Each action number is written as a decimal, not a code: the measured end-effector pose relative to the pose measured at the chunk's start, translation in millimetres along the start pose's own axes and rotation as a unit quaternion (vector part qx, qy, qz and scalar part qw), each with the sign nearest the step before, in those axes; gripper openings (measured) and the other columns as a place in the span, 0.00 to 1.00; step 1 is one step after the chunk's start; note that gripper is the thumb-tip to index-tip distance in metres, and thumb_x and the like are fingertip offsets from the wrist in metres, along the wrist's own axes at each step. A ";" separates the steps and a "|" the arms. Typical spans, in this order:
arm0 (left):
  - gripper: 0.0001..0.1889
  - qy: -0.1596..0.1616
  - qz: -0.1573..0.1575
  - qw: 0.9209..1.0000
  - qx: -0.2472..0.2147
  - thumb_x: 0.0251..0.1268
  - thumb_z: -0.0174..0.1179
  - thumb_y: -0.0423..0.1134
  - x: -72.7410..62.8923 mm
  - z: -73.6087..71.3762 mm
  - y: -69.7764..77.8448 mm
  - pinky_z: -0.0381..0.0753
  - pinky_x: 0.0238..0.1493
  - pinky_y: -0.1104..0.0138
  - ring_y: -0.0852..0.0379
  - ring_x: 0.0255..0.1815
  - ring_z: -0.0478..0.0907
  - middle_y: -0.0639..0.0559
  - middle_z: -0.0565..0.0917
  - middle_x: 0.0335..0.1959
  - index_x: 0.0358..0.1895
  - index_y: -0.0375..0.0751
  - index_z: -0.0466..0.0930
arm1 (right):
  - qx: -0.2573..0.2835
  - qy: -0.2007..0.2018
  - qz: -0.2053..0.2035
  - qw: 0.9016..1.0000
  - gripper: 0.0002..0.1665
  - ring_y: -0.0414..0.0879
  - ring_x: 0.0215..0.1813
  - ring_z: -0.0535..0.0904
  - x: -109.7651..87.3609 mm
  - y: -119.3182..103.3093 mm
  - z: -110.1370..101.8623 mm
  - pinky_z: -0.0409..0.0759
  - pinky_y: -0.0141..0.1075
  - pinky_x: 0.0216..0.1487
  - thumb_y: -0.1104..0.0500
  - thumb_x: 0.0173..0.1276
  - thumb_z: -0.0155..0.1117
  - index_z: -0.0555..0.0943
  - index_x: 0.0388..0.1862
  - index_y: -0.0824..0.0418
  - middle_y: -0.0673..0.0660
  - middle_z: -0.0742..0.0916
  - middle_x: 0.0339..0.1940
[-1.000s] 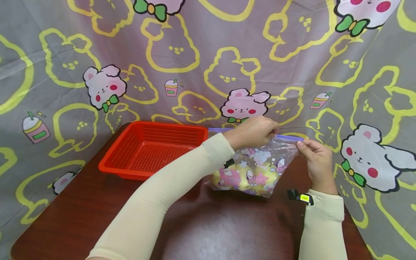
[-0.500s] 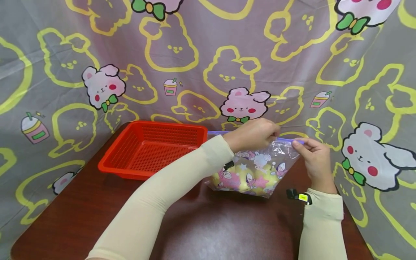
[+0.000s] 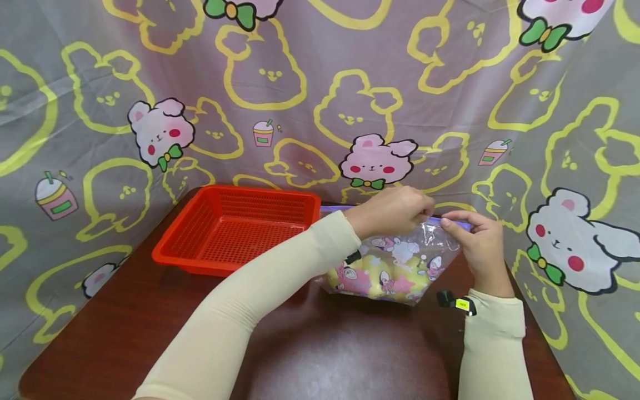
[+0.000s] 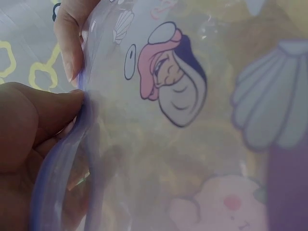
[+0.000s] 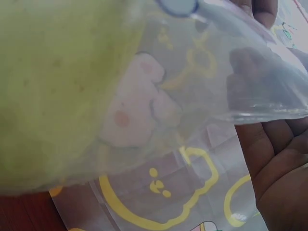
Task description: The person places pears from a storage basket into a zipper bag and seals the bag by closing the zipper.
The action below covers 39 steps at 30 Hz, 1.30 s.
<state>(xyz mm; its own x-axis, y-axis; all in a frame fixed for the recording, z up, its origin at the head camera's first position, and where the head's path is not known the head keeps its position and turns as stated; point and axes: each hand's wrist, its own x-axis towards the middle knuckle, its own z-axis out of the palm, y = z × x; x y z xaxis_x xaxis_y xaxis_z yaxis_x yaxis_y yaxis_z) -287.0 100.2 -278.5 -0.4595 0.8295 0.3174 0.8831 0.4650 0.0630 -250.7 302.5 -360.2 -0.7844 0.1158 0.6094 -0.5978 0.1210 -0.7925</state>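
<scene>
A clear zip bag (image 3: 400,261) printed with pink and white cartoon figures stands on the table, its purple zip edge (image 4: 53,168) at the top. Inside are several yellow-green rounded things, one (image 5: 57,96) large and finely speckled in the right wrist view; they look like fruit. My left hand (image 3: 392,211) pinches the zip edge between thumb and fingers, right of its middle. Beside it, my right hand (image 3: 477,244) pinches the same edge near the right corner. Left of the left thumb's grip, the left wrist view shows the two zip strips parted. My left forearm hides part of the bag.
A red perforated plastic basket (image 3: 260,203) sits on the dark brown table (image 3: 350,350), left of the bag. A grey cartoon-printed curtain (image 3: 300,72) surrounds the table's back and sides. Both forearms wear pale sleeves (image 3: 495,344).
Both hands have come slightly lower, with the bag's top edge. The right hand has shifted a little left, closer to the left hand. The basket has stayed put.
</scene>
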 end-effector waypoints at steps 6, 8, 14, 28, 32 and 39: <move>0.08 0.000 -0.004 1.000 0.008 0.70 0.53 0.35 -0.7 0.5 0.8 0.71 0.31 0.70 0.64 0.32 0.73 0.62 0.78 0.31 0.36 0.48 0.82 | -0.047 -0.011 -0.001 0.999 0.07 0.43 0.30 0.79 -1.3 -4.0 1.9 0.80 0.27 0.29 0.72 0.59 0.70 0.84 0.37 0.75 0.53 0.86 0.34; 0.08 -0.001 -0.004 1.000 0.010 0.70 0.53 0.35 -0.7 0.8 1.0 0.72 0.31 0.70 0.64 0.31 0.73 0.62 0.78 0.31 0.36 0.48 0.82 | -0.076 -0.014 -0.002 0.997 0.08 0.43 0.31 0.79 -2.2 -5.5 2.4 0.79 0.26 0.29 0.71 0.60 0.70 0.84 0.37 0.75 0.51 0.86 0.35; 0.08 -0.004 0.000 1.000 0.019 0.70 0.53 0.34 -1.0 -0.6 2.2 0.72 0.32 0.70 0.63 0.32 0.73 0.61 0.79 0.32 0.37 0.48 0.82 | -0.136 -0.007 -0.005 0.991 0.10 0.41 0.32 0.79 -4.1 -10.6 4.7 0.78 0.25 0.30 0.69 0.60 0.71 0.83 0.38 0.75 0.46 0.85 0.35; 0.08 0.014 0.026 0.999 0.023 0.70 0.54 0.34 -2.3 -11.2 5.2 0.74 0.39 0.73 0.64 0.36 0.76 0.59 0.82 0.35 0.40 0.45 0.84 | -0.100 0.043 -0.062 0.992 0.06 0.40 0.30 0.82 -1.9 -16.3 13.0 0.80 0.26 0.35 0.74 0.56 0.72 0.87 0.34 0.71 0.57 0.88 0.34; 0.08 0.004 0.022 0.999 0.029 0.71 0.54 0.35 -2.9 -12.8 6.7 0.74 0.39 0.73 0.64 0.37 0.76 0.59 0.81 0.36 0.41 0.45 0.84 | -0.120 0.049 -0.072 0.989 0.07 0.41 0.31 0.81 -3.2 -16.4 13.1 0.80 0.25 0.36 0.74 0.55 0.72 0.87 0.35 0.71 0.58 0.88 0.34; 0.08 0.003 0.022 0.999 0.023 0.71 0.53 0.34 -4.8 -13.9 6.3 0.73 0.37 0.73 0.64 0.35 0.74 0.58 0.80 0.35 0.40 0.44 0.83 | -0.129 0.051 -0.081 0.987 0.08 0.41 0.33 0.83 -4.2 -16.6 13.6 0.80 0.25 0.38 0.74 0.55 0.72 0.86 0.36 0.73 0.58 0.88 0.36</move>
<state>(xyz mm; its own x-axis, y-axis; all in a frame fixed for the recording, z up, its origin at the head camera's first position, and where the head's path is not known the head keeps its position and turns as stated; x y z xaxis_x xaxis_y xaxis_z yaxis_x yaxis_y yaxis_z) -277.9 94.9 -266.5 -0.4196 0.8480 0.3239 0.8971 0.4419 0.0053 -239.7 286.5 -350.0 -0.6542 0.1712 0.7367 -0.6409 0.3918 -0.6601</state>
